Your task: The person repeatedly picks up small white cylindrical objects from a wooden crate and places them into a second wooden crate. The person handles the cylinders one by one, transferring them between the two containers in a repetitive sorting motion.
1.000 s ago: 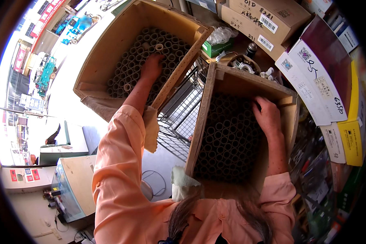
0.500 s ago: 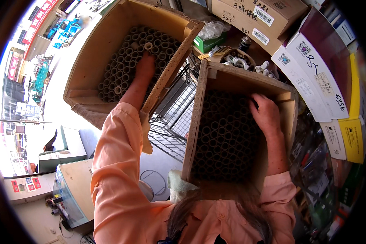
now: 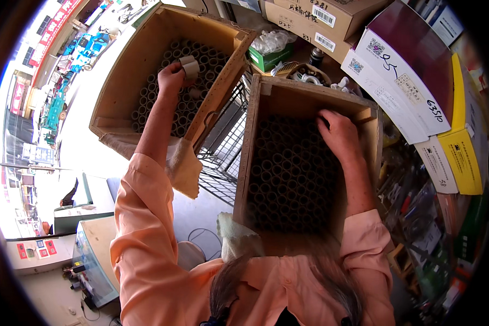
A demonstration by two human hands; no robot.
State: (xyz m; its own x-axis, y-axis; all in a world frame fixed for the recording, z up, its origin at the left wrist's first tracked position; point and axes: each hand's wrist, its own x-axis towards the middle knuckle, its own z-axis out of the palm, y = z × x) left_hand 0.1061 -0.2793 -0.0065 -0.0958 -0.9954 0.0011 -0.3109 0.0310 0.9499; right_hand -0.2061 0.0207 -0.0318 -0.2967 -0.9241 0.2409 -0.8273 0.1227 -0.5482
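My left hand (image 3: 171, 77) is closed on a short pale tube (image 3: 189, 67), raised above the left wooden box (image 3: 122, 60). Many upright tubes (image 3: 171, 111) stand packed in that box, open ends up. In the right wooden box (image 3: 246, 157), darker with shadow, more upright tubes (image 3: 293, 174) fill the bottom in tight rows. Near its far right corner is my right hand (image 3: 339, 133), fingers bent down at the tubes. Its fingertips are partly hidden, and what they grip, if anything, I cannot make out.
A wire basket (image 3: 217, 168) shows between the boxes, and a cloth (image 3: 185, 168) hangs off the left box. Cardboard cartons (image 3: 304, 27) and a yellow and white box (image 3: 462, 157) stack up at the right. A green box (image 3: 269, 58) with clear plastic lies behind.
My left hand has lifted out from among the tubes, up and leftward, with a pale tube in it. My right hand keeps its place in the right box. The whole view has shifted slightly.
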